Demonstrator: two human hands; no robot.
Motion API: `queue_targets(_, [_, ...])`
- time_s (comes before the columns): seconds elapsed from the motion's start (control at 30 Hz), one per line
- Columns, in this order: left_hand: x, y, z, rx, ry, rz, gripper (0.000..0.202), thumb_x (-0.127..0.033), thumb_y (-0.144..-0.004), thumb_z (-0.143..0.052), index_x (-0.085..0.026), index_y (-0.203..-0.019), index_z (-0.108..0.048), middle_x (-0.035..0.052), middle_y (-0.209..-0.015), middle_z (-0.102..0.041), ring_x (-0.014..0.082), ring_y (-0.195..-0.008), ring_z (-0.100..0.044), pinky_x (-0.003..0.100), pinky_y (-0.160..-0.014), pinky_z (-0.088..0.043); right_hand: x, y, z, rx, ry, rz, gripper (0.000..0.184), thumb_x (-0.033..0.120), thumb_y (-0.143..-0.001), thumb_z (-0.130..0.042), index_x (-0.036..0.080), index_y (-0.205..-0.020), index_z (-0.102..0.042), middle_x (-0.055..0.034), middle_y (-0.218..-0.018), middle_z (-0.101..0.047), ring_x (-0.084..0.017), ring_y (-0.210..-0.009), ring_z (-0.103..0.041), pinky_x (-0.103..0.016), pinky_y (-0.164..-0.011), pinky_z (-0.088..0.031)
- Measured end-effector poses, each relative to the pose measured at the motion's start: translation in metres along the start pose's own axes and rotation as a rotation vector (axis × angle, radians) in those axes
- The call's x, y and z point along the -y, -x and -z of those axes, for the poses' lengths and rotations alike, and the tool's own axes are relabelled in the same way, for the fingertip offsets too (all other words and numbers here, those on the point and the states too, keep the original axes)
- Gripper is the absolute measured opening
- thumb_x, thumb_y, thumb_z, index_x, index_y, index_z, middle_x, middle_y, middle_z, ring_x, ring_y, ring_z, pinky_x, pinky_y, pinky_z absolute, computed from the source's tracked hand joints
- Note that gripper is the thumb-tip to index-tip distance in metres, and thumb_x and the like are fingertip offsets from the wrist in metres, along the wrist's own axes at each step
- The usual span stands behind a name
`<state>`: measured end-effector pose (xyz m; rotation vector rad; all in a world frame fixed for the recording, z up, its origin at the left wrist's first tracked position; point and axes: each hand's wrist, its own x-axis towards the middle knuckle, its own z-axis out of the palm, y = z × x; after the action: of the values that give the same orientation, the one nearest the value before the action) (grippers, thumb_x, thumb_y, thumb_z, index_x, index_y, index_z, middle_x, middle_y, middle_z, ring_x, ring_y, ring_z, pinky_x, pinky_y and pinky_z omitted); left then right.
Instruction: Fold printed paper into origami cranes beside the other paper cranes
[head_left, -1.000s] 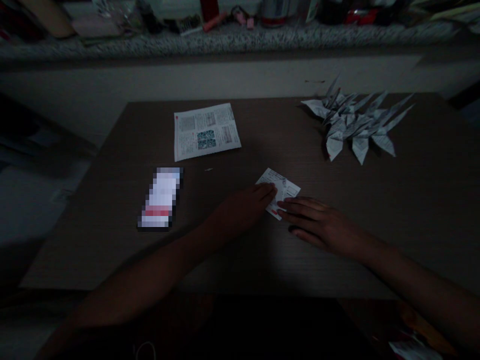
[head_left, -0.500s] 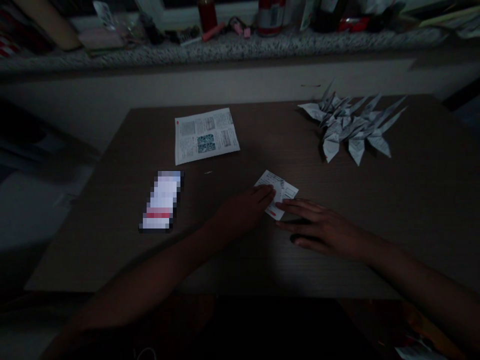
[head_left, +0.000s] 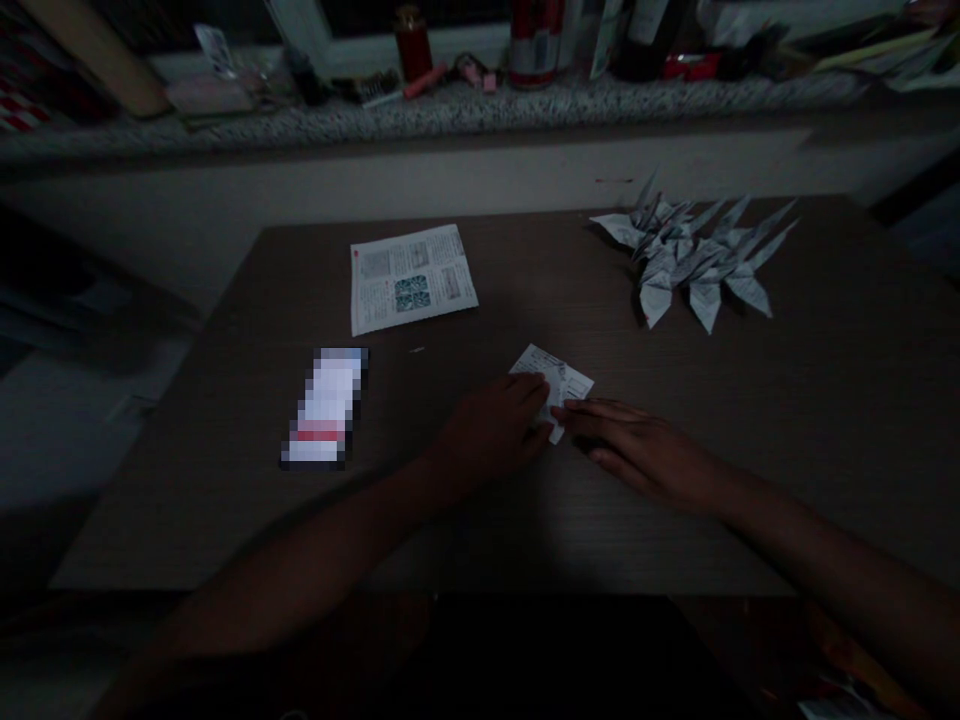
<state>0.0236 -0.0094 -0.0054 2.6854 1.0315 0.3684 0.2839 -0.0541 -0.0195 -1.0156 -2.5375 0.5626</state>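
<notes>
A small folded piece of printed paper (head_left: 575,382) lies on the table in front of me, turned like a diamond, with a raised flap near its middle. My left hand (head_left: 499,420) holds it down from the left, fingers bent over its surface and thumb by the lower corner. From the right, my right hand (head_left: 637,445) touches the paper's edge with its fingertips; these fingers are stretched out and close together. Both hands hide parts of the paper's left and lower sides.
Several folded paper cranes (head_left: 694,255) cluster at the table's back right. A flat printed sheet (head_left: 412,278) lies back left, with a lit phone (head_left: 326,408) nearer me. Bottles, a can (head_left: 535,45) and small items crowd the granite sill (head_left: 450,115) behind the table (head_left: 247,530).
My right hand's fingers have drawn closer together at the paper's edge. The left thumb has come down to the paper's lower corner, covering its red mark. The view has tilted up slightly.
</notes>
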Motion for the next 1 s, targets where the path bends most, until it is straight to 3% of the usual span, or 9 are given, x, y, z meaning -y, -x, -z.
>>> queue_targets(0.33, [-0.008, -0.005, 0.003, 0.009, -0.056, 0.033, 0.036, -0.041, -0.1, -0.061, -0.017, -0.127, -0.059, 0.0101, -0.136, -0.064, 0.0285, -0.121, -0.061, 0.043, -0.101, -0.053, 0.001, -0.01, -0.001, -0.135, -0.238, -0.136, 0.028, 0.029, -0.107, -0.047, 0.027, -0.132, -0.059, -0.0085, -0.127, -0.072, -0.024, -0.119, -0.068, -0.043, -0.102, -0.056])
queue_targets(0.57, [-0.008, -0.005, 0.002, 0.011, -0.062, 0.038, 0.038, -0.043, -0.1, -0.061, -0.017, -0.127, -0.059, 0.0103, -0.135, -0.064, 0.0292, -0.121, -0.06, 0.043, -0.099, -0.054, 0.004, -0.033, -0.006, -0.33, -0.162, -0.206, 0.005, 0.025, -0.099, -0.059, 0.024, -0.098, -0.064, -0.0076, -0.099, -0.068, -0.024, -0.092, -0.068, -0.039, -0.08, -0.057])
queue_targets(0.8, [-0.007, -0.005, 0.0, 0.004, -0.062, 0.038, 0.042, -0.041, -0.099, -0.062, -0.016, -0.132, -0.057, 0.0109, -0.139, -0.062, 0.0289, -0.123, -0.059, 0.043, -0.103, -0.052, 0.0, -0.046, -0.015, -0.297, -0.015, -0.21, 0.005, 0.018, -0.094, -0.065, 0.021, -0.09, -0.064, -0.0088, -0.097, -0.064, -0.025, -0.091, -0.065, -0.038, -0.082, -0.054])
queue_targets(1.0, [-0.008, -0.005, 0.0, 0.017, -0.068, 0.038, 0.042, -0.043, -0.1, -0.06, -0.016, -0.132, -0.057, 0.0103, -0.14, -0.062, 0.029, -0.124, -0.058, 0.044, -0.103, -0.052, -0.011, -0.053, -0.009, -0.297, 0.04, -0.218, 0.006, 0.019, -0.097, -0.061, 0.019, -0.091, -0.063, -0.0097, -0.097, -0.064, -0.025, -0.089, -0.065, -0.038, -0.08, -0.053])
